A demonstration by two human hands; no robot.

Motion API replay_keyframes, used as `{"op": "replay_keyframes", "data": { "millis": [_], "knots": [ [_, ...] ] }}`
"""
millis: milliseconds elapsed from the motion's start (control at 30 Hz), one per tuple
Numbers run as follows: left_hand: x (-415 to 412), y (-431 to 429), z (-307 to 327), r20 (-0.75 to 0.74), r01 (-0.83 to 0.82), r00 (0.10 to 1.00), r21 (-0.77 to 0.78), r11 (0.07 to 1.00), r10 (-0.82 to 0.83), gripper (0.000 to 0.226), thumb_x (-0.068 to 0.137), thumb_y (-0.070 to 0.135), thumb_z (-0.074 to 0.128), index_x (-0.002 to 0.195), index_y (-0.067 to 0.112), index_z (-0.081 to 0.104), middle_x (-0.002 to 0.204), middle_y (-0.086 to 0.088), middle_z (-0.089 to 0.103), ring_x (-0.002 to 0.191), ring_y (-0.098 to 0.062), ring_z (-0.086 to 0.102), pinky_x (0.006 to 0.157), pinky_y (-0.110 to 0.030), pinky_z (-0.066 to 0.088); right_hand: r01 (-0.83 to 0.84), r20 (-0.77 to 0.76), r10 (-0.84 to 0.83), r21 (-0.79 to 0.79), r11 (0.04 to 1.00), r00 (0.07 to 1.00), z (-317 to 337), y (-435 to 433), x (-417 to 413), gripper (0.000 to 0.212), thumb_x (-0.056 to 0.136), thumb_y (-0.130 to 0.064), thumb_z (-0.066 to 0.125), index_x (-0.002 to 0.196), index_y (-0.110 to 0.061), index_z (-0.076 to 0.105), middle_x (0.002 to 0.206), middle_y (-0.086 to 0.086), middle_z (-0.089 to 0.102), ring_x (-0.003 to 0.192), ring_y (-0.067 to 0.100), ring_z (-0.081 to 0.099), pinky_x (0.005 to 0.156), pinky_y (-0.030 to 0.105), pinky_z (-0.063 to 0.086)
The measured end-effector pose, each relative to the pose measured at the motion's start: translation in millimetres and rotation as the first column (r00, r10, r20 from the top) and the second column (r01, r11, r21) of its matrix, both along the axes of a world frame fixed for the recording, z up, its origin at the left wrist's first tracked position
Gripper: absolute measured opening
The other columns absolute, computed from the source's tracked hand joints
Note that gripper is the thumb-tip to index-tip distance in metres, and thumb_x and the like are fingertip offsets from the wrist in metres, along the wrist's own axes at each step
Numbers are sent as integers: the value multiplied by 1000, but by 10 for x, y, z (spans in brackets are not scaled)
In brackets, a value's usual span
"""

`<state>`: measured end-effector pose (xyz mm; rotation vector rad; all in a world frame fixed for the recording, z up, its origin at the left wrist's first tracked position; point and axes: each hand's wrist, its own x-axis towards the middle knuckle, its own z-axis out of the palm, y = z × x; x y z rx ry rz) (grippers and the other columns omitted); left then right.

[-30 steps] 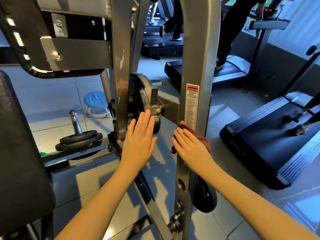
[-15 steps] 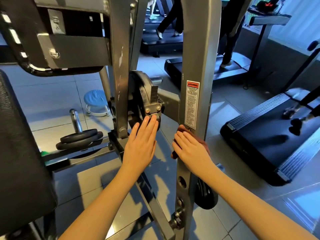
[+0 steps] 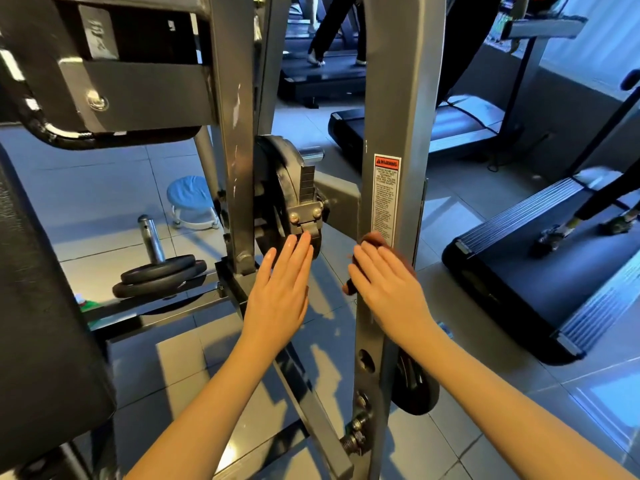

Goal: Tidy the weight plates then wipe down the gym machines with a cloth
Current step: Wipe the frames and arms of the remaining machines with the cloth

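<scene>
At the front of a grey gym machine, the right hand lies flat on a brown cloth, fingers straight and close together, pressing it against the near post just below a red-and-white warning label. Only the cloth's upper edge and a fold at the left of the post show past the fingers. The left hand is flat too, fingers straight and together, holding nothing — its fingertips touch the lower rim of a black plate that hangs upright left of the post, just under a bolted metal bracket. Further left, low on the frame, a peg stands upright with a stack of two black plates at its foot, the upper one a little smaller. Another black disc — the low plate — sits upright behind the post near its foot, partly hidden by the right forearm. A black pad fills the left edge. On the tiled floor beyond stands a small round stool with a pale blue top, and a treadmill lies to the right with someone's feet on its belt.
</scene>
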<state>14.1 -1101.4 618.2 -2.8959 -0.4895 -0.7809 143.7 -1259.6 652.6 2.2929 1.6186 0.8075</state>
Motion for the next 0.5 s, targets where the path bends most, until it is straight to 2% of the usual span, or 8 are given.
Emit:
{"op": "replay_keyframes", "data": {
  "millis": [67, 167, 233, 267, 333, 367, 433, 500],
  "knots": [
    [-83, -32, -120, -48, 11, 999, -14, 1000, -11, 77, 84, 20, 62, 148, -1, 25, 156, -18, 22, 145, -31, 18, 115, -48, 24, -14, 66, 12, 44, 999, 998, -11, -40, 74, 44, 74, -6, 68, 118, -3, 68, 131, 19, 61, 125, 32, 56, 112, 42, 26],
    [-229, -65, -368, -194, -5, 981, -70, 997, -8, 80, 77, 20, 71, 145, -4, 34, 153, -20, 31, 143, -32, 23, 113, -49, 31, 2, 66, 10, -176, 984, 998, -305, -146, 14, 56, 63, -13, 88, 115, -4, 70, 126, 17, 64, 121, 30, 60, 110, 40, 28],
    [-307, -39, -492, -250, -42, 968, -92, 995, 18, 81, 72, 18, 77, 141, -4, 41, 149, -21, 38, 140, -33, 31, 113, -47, 30, 21, 33, -13, -260, 965, 999, -420, -178, -37, 63, 58, -15, 92, 116, -4, 70, 125, 18, 65, 120, 31, 60, 109, 40, 31],
    [-331, -17, -535, -277, -71, 960, -123, 990, 34, 81, 69, 17, 79, 139, -5, 45, 145, -22, 42, 136, -34, 37, 112, -46, 28, 29, -31, -37, -221, 975, 999, -389, -142, -58, 60, 60, -16, 91, 116, -4, 70, 126, 17, 65, 120, 31, 60, 109, 39, 33],
    [-356, 47, -625, -310, -104, 949, -139, 985, 57, 81, 64, 14, 83, 134, -7, 49, 140, -24, 47, 131, -37, 46, 110, -44, 25, 3, -111, -6, -27, 1000, 994, -292, -37, -26, 51, 67, -14, 87, 115, -6, 70, 127, 14, 64, 122, 28, 59, 109, 36, 34],
    [-375, 64, -656, -337, -111, 940, -147, 983, 56, 82, 61, 12, 84, 134, -8, 50, 140, -25, 48, 130, -37, 47, 110, -44, 24, 14, -108, -14, 5, 1000, 994, -206, -2, -24, 50, 68, -11, 85, 115, -5, 70, 127, 15, 64, 122, 29, 59, 109, 37, 32],
    [-390, 76, -710, -359, -113, 932, -149, 982, 52, 86, 57, 9, 85, 134, -9, 49, 142, -25, 46, 131, -38, 45, 112, -43, 25, 9, 2, -9, 34, 999, 1000, -152, 19, 29, 48, 69, -7, 81, 116, -3, 69, 128, 18, 63, 122, 31, 59, 109, 39, 29],
    [-378, 79, -739, -369, -119, 928, -160, 980, 52, 87, 58, 9, 85, 134, -9, 48, 143, -25, 44, 133, -38, 43, 114, -44, 29, 14, -16, -14, 9, 1000, 1000, -251, -77, 70, 44, 74, -8, 78, 117, -4, 69, 129, 16, 63, 123, 29, 58, 109, 38, 29]
  ]
}}
